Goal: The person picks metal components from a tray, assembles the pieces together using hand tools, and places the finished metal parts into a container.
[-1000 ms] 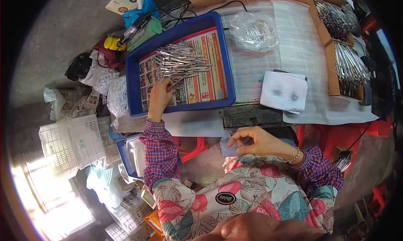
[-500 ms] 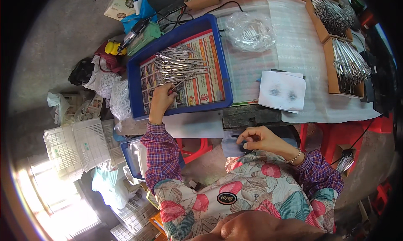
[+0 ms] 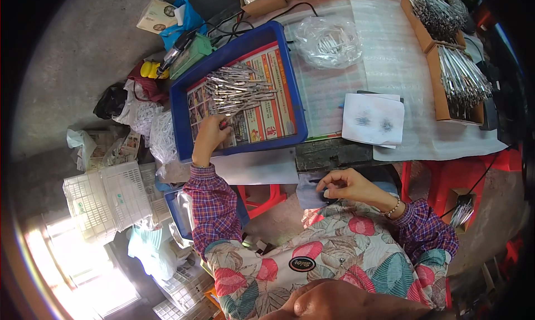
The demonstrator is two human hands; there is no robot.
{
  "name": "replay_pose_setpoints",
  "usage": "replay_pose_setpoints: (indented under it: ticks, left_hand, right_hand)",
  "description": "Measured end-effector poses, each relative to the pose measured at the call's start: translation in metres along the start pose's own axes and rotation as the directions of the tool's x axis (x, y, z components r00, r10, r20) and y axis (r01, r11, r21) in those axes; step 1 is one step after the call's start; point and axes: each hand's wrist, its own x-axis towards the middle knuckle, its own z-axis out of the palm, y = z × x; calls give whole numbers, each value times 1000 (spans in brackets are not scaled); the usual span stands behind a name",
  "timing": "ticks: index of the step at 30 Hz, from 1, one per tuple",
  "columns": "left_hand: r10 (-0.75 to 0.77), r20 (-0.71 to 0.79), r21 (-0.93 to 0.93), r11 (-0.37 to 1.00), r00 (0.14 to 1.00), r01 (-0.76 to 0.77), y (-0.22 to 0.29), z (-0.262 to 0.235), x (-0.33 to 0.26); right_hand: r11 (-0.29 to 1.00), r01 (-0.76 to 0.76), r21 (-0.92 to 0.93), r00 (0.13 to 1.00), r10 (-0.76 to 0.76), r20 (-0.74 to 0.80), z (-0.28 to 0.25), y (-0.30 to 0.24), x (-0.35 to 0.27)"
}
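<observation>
A pile of slim silvery metal pieces (image 3: 238, 88) lies on printed paper in a blue tray (image 3: 301, 97). At the pile's near edge, my left hand (image 3: 210, 136) is closed, thumb and fingers pinching the end of one slim metal piece. Over my lap hovers my right hand (image 3: 351, 186), its fingers curled and the tips close to the thumb. A small dark spot shows by those fingertips; what they hold, if anything, is too small to name. Beyond that hand, a white paper pad (image 3: 372, 119) with dark grey smudges rests on the table.
Cardboard boxes of metal pieces (image 3: 462, 83) stand at the table's right edge. A clear plastic bag (image 3: 329, 41) with pale pieces lies right of the tray. A green box (image 3: 191, 55) and cables sit behind it. Red stools (image 3: 446, 180) and white plastic baskets (image 3: 108, 200) flank me.
My left hand has shifted slightly down and left, still at the pile's near edge. My right hand stays almost in place. The whole view has turned slightly.
</observation>
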Motion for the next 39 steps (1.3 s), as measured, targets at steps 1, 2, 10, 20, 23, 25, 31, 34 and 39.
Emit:
replay_pose_setpoints:
  ticks: [1, 2, 10, 20, 23, 25, 31, 34, 39]
  left_hand:
    - [4, 3, 0, 1000, 1000, -4, 2, -2, 5]
    - [84, -83, 48, 996, 993, -80, 4, -5, 11]
    - [373, -270, 282, 912, 888, -297, 16, 4, 51]
    - [791, -315, 252, 603, 524, -757, 156, -6, -13]
    - [916, -158, 183, 394, 368, -901, 203, 3, -31]
    - [963, -179, 261, 246, 203, -933, 217, 25, -33]
    - [975, -161, 196, 186, 156, -963, 238, 45, -24]
    - [973, -137, -32, 185, 187, -982, 240, 39, -17]
    - [703, -287, -433, 511, 650, -743, 237, 34, 31]
  right_hand:
    - [1000, -26, -1, 1000, 26, 0, -1, -2, 0]
    - [999, -53, -6, 999, 53, 5, -1, -3, -1]
    - [999, 21, 33, 999, -22, 31, -3, 7, 0]
    - [944, 93, 315, 994, -70, -83, -6, -37, -1]
    - [819, 129, 559, 989, -65, -133, -5, -46, -6]
    - [753, 147, 642, 982, -31, -188, -7, -43, -12]
    - [694, 260, 672, 961, -116, -252, -29, -36, -27]
    - [715, 337, 612, 927, -136, -350, -31, -45, -40]
    - [852, 371, 368, 858, -163, -488, -29, -46, -47]
